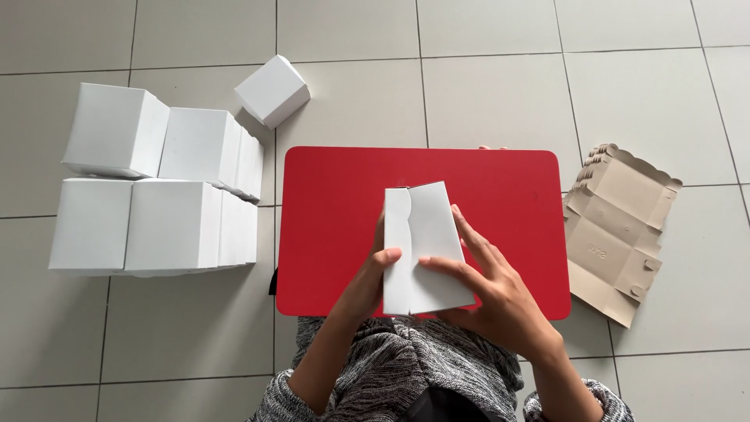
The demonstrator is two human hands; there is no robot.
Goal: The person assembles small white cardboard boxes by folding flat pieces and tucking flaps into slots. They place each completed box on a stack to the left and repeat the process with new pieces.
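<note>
A white cardboard box [426, 234] is held upright over a red board [336, 211], its top flap partly folded in. My left hand [367, 281] grips its left side, thumb on the front edge. My right hand [488, 293] presses flat against its right face, fingers spread along the panel. Both hands hold the box above my lap.
Several finished white boxes [152, 187] are stacked on the tiled floor at the left, with one more white box [272, 90] lying tilted behind them. A pile of flat, unfolded beige cardboard blanks [617, 234] lies to the right of the board.
</note>
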